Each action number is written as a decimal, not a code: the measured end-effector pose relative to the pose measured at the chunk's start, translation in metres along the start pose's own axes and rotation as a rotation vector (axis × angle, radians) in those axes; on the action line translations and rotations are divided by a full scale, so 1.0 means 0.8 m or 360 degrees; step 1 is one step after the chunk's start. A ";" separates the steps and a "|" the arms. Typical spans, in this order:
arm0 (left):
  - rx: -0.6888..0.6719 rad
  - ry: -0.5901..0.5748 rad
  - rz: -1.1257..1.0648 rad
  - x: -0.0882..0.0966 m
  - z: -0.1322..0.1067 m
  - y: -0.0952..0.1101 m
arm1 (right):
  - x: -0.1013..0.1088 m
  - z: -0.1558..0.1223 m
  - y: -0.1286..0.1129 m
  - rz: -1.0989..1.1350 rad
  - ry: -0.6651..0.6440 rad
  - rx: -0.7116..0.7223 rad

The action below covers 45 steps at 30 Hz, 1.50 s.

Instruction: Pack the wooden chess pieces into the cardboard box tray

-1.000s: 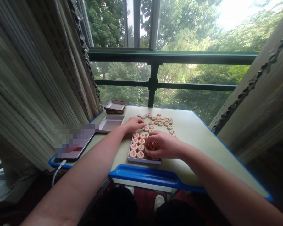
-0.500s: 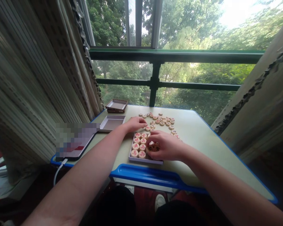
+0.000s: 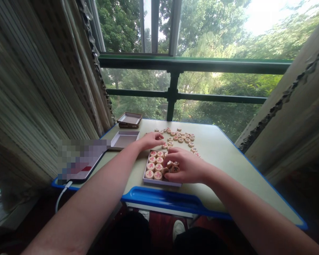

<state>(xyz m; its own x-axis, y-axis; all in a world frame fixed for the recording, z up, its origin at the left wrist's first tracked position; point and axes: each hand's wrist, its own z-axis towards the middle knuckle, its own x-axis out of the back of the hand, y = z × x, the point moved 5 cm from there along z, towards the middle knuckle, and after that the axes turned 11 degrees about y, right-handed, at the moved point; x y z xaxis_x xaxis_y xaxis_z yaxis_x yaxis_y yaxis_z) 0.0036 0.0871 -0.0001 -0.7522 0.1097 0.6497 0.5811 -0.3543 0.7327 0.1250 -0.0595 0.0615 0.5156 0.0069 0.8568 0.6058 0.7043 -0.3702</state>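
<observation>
My right hand reaches over a shallow white box with round wooden Chinese chess pieces in it. Thumb and fingers are bent round a tilted Chinese chess piece at the box's near side, partly hidden by the fingers. To its left, red-marked pieces lie face up in two columns. Dark-marked pieces show under my palm. Just beyond the box, my left hand hovers low with fingers loosely stretched and apart, near a loose red-marked piece; nothing shows in its grasp.
More loose pieces are scattered across the table's far middle. An open box lid and stacked brown box parts stand at the left. A tablet with a white cable lies at the left edge. A blue tray borders the front.
My right fingers have shifted slightly within the box, and the piece at them now sits tilted beside the red columns. My left hand has barely moved. The view has shifted slightly.
</observation>
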 end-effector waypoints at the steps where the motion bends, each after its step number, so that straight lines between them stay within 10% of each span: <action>1: 0.0003 -0.0002 0.0004 0.000 0.000 0.000 | 0.001 -0.001 -0.002 0.0001 -0.0012 0.0017; 45: -0.0057 -0.0087 0.0054 -0.001 -0.008 0.019 | -0.002 -0.003 -0.015 -0.0479 0.0065 0.0043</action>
<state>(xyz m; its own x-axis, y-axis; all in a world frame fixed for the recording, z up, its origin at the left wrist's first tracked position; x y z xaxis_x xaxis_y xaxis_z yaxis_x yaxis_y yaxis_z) 0.0110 0.0761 0.0089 -0.7137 0.1473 0.6848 0.5936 -0.3918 0.7029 0.1186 -0.0697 0.0640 0.3399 -0.2331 0.9111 0.7189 0.6890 -0.0920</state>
